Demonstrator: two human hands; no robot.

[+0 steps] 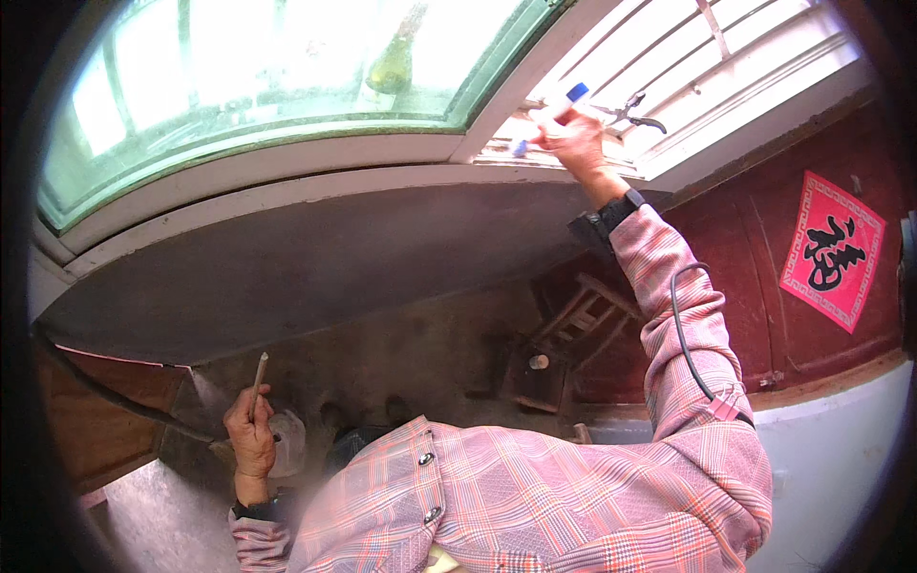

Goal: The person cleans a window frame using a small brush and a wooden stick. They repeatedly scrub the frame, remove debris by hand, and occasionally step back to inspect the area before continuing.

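My right hand [575, 142] reaches to the window sill at the upper right, its fingers around a small white container with a blue cap [577, 92]. A small blue object [519, 148] lies just below those fingers. Beside the hand, a pair of dark-handled pliers or shears [634, 116] lies by the window bars. At the lower left, my left hand [251, 433] grips a thin pale stick [260, 376] that points up. Behind that hand is a whitish, translucent container or bag [289, 443], partly hidden.
A green-tinted glass pane [286, 64] in a pale frame fills the upper left. Metal bars [645, 43] cross the opening. Below stands a small wooden chair [534, 376] with a round object on it. A red paper decoration [834, 251] hangs on the dark red panel at right.
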